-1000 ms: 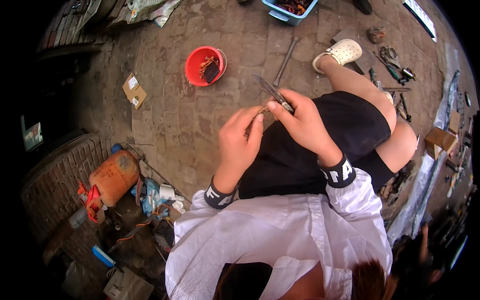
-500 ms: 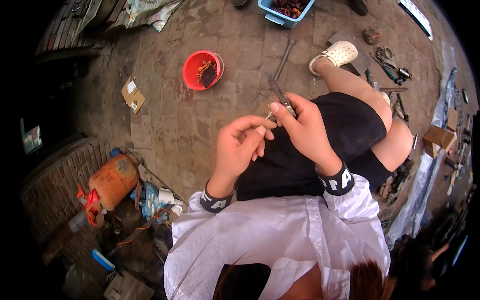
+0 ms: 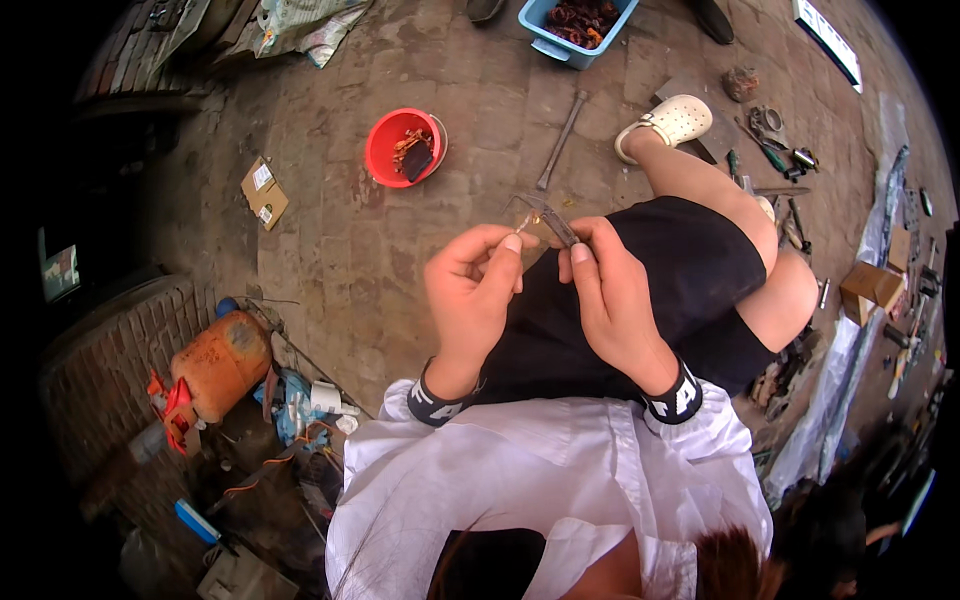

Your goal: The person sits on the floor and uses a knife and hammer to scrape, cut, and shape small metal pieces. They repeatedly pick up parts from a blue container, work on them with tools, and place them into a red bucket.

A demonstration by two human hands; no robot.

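Note:
My left hand (image 3: 472, 278) pinches a small thin metallic piece (image 3: 522, 225) between thumb and fingertips, above my lap. Close beside it, my right hand (image 3: 612, 300) is closed round a slim dark grey folding tool (image 3: 556, 224). Thin bent rods stick out at the tool's far end, near the small piece. Whether the two touch I cannot tell. Both hands are over the edge of my black shorts (image 3: 690, 260). The fingers partly hide the tool's near end and most of the small piece.
A red bucket (image 3: 376, 150) with scraps and a blue basin (image 3: 548, 50) of dark reddish parts stand on the brick floor. A long metal bar (image 3: 563, 140) lies ahead. Flattened cardboard (image 3: 264, 193) and a rusty orange tank (image 3: 222, 365) are left; a box (image 3: 872, 287) and scattered tools right.
My right hand and the folding tool have come down slightly nearer my body. My left hand has shifted a little left and up, still pinching the small piece.

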